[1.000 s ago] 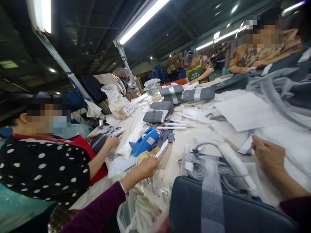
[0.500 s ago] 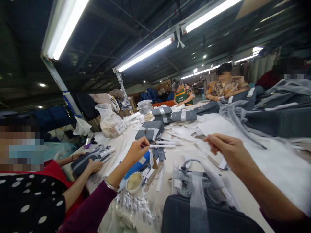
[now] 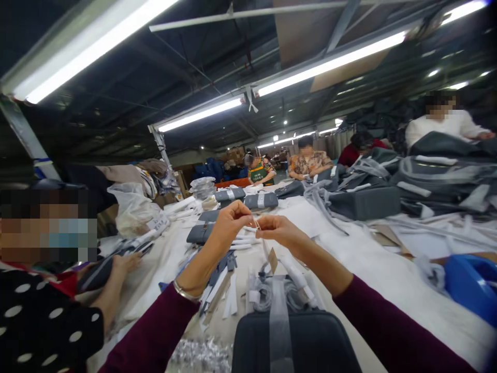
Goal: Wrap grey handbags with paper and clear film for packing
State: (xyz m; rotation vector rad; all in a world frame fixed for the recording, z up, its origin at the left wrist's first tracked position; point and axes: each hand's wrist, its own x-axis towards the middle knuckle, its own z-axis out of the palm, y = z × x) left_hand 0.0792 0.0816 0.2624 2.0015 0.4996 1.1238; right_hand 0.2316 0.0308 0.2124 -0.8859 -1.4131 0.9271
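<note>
My left hand [image 3: 230,221] and my right hand [image 3: 280,231] are raised together above the table, fingertips almost touching. Both pinch a small thin item [image 3: 258,224] between them, too small to name. A brown tag [image 3: 272,259] hangs on a string below my right hand. Under my hands lie grey coiled straps [image 3: 267,296] and white strips [image 3: 232,300]. A dark grey bag [image 3: 297,342] with a clear band across it sits at the near edge, in front of me.
A person in a dotted top works at the left, their hand on a grey pouch [image 3: 101,272]. More grey pouches [image 3: 248,199] lie mid-table. Grey bags [image 3: 427,181] are piled at the right, with other people behind. A blue object [image 3: 471,287] sits at the far right.
My hands have come together from wide apart and now pinch a small item between them. The view has tilted up and to the right; the blue tape dispenser and round tin are out of sight.
</note>
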